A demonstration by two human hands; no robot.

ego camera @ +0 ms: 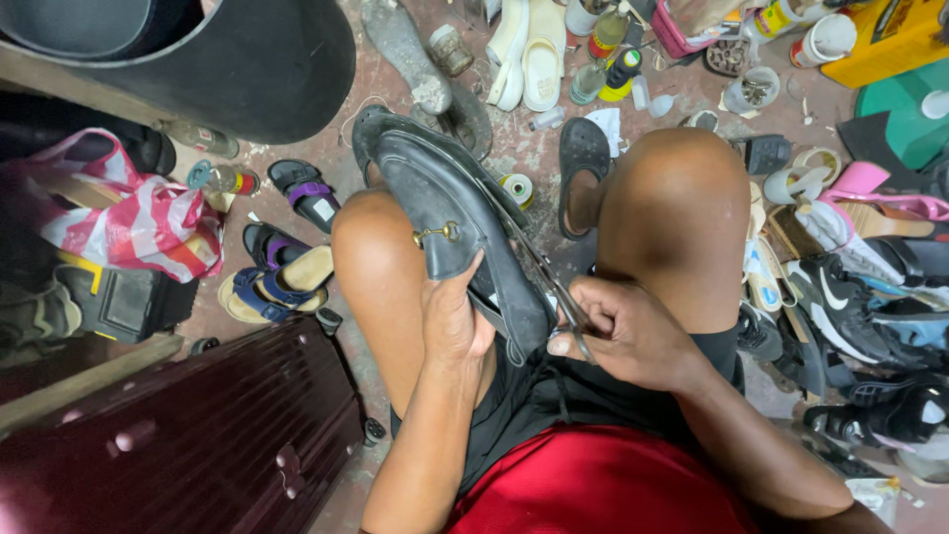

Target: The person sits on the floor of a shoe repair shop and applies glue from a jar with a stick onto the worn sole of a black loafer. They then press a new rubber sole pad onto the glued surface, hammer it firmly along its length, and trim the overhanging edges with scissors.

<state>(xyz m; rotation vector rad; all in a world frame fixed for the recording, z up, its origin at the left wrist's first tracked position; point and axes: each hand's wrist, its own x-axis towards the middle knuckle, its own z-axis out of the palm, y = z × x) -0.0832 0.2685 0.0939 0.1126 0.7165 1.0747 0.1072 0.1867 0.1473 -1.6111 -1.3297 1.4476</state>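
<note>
Head view: black leather loafer [450, 213] propped on the left knee, left hand [450, 321] clamped around its upper, right hand [633, 336] closed on scissors [549, 282] at the sole edge; likely light and pliable, best gripped mid-body

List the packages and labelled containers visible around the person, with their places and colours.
Plastic bag: left, crumpled, red and white stripes.
Small bottle: lying beside the bag, blue cap, yellow-red label.
Bottle: top centre, upright, black with yellow band.
Yellow box: top right corner.
</note>
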